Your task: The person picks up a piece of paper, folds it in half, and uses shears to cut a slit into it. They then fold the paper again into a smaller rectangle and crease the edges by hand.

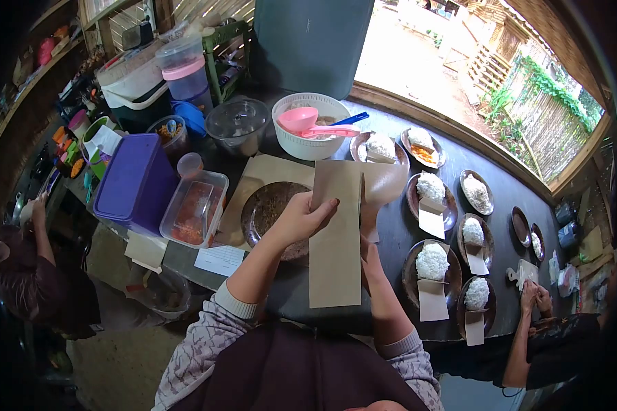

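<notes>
A sheet of brown paper (336,267) hangs upright in front of me, its right part curling away. My left hand (310,218) is closed on its left edge, thumb lying across the front. Behind the sheet, my right hand (369,226) is mostly covered; its fingers are hidden, so its grip cannot be told. Partly behind my left forearm lies a dark brown plate (250,216), with more brown paper (271,166) under it. Beyond the plate stands a white tub (301,147) holding a pink ladle (298,120) and a blue-handled utensil (349,119).
On the right are several plates with rice mounds (432,262), some with folded paper pieces (432,300). A clear container of orange food (195,205) and a purple box (140,181) stand left. Another person's hands (535,298) work far right; someone else is far left.
</notes>
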